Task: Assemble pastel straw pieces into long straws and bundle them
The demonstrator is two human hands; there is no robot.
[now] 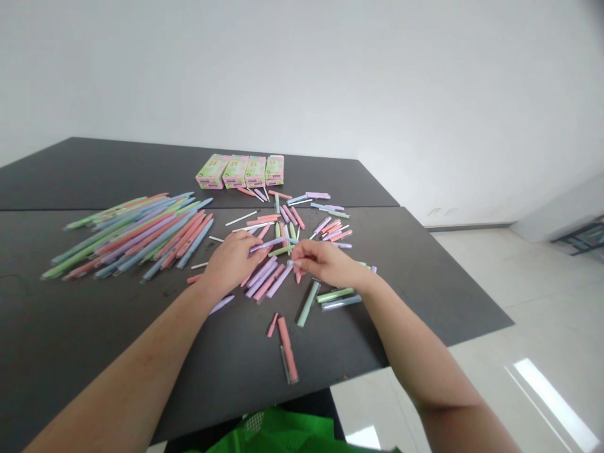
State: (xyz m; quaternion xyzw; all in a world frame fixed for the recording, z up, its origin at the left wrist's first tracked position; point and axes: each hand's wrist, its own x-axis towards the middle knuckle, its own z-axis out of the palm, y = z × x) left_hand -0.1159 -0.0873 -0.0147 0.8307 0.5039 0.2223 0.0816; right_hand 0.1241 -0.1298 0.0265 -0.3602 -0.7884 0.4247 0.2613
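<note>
My left hand [234,258] is closed on a slim purple pen part [267,245] that points right, toward my other hand. Just across from it, my right hand [325,261] is pinched, with a small pale tip [290,263] showing at the fingertips; what it belongs to is hidden. Beneath and between the hands lie loose pen parts: several purple and pink barrels [279,280], white refills [240,218] and green pieces. Right of them rest a grey-green barrel [308,303] and a light green one [335,295]. Nearer me are a red barrel [287,349] and a short red piece [272,325].
A big heap of pink, blue, green and purple pens [136,236] covers the left of the dark table [85,352]. Several small pink-and-green boxes [255,171] stand in a row at the back. The table's edge [476,336] drops to a tiled floor at right.
</note>
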